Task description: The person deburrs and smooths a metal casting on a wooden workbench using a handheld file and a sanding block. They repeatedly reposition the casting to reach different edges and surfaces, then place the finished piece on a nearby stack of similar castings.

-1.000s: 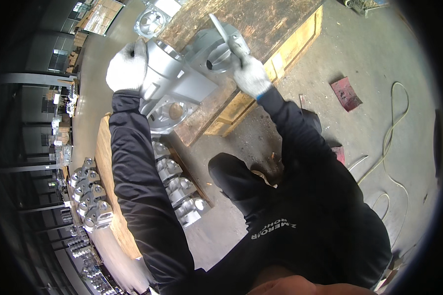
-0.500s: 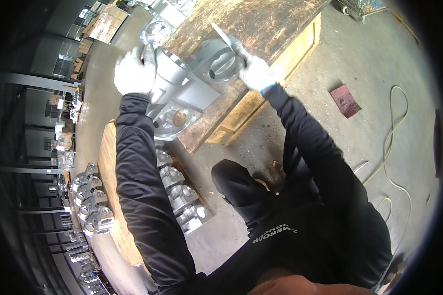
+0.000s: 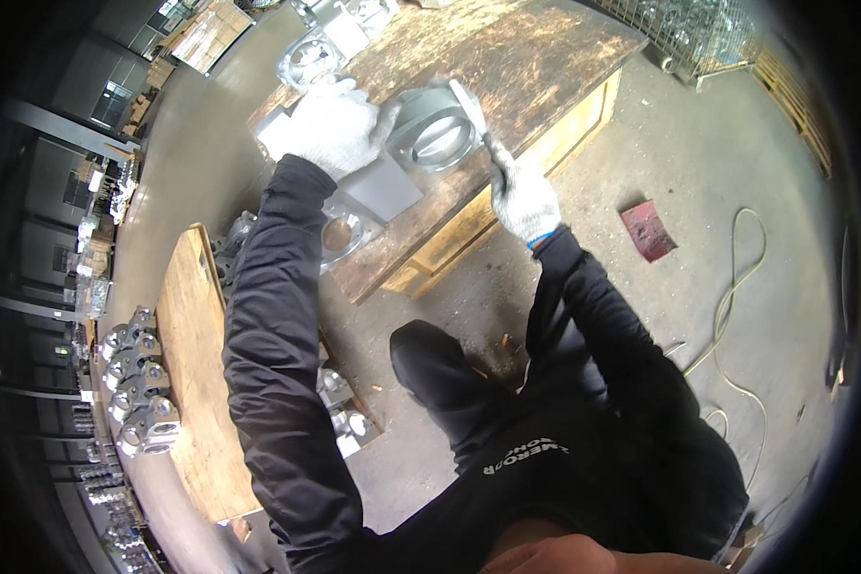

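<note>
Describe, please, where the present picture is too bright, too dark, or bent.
In the head view, the left hand is so bright that much glove texture is lost; in the head view, the wooden board at left has bowed edges, and the picture's corners go black; in the head view, the workbench is brighter toward its far left end.

Bright glare above, dark warped edges.

Left glove (image 3: 335,126): white
Right glove (image 3: 526,203): white, blue cuff edge
Tool (image 3: 468,105): whitish, probably; blurred
Metal part (image 3: 383,187): silver-grey
Bench (image 3: 545,48): mottled brown top, yellowish side
Sleeves (image 3: 277,316): black
Floor scrap (image 3: 649,231): red, dark-speckled
</note>
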The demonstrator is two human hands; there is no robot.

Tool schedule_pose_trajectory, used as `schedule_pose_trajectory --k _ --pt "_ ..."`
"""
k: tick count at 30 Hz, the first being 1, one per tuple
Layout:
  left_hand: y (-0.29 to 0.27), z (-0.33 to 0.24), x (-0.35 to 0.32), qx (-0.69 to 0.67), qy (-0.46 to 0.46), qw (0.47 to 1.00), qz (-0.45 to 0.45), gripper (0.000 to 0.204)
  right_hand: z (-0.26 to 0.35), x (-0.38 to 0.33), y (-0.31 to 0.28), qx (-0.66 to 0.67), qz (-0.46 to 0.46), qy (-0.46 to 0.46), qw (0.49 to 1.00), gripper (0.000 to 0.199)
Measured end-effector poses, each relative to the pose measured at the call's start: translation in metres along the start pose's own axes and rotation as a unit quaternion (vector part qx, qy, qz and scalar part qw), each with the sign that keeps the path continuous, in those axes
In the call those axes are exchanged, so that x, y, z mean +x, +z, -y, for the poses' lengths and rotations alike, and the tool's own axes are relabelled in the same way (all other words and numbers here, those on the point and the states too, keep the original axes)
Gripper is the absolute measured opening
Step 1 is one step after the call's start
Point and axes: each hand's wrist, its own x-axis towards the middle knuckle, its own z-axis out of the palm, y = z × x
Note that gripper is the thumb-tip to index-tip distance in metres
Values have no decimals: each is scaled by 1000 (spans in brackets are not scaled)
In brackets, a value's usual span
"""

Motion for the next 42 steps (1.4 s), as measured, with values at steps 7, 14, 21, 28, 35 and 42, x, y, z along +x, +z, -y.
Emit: schedule_pose_trajectory --k 7,14,21,28,35,42 --pt "-1 1 -12 -25 25 999 -18 40 -13 13 -22 49 16 -39 998 40" --pt "-6 5 -30 -87 97 986 -104 20 -51 -22 -62 30 98 -54 993 36" --pt "0 36 -54 -2 -258 929 -267 35 -57 10 -94 86 271 26 958 41" --pt "37 48 -67 -499 -468 700 -203 29 -69 22 -73 331 304 72 891 50" --pt "38 47 -71 -445 -422 759 -217 25 -61 31 -68 375 274 39 885 50" --pt "35 41 -66 -516 -447 691 -239 24 -71 40 -67 412 303 148 847 53"
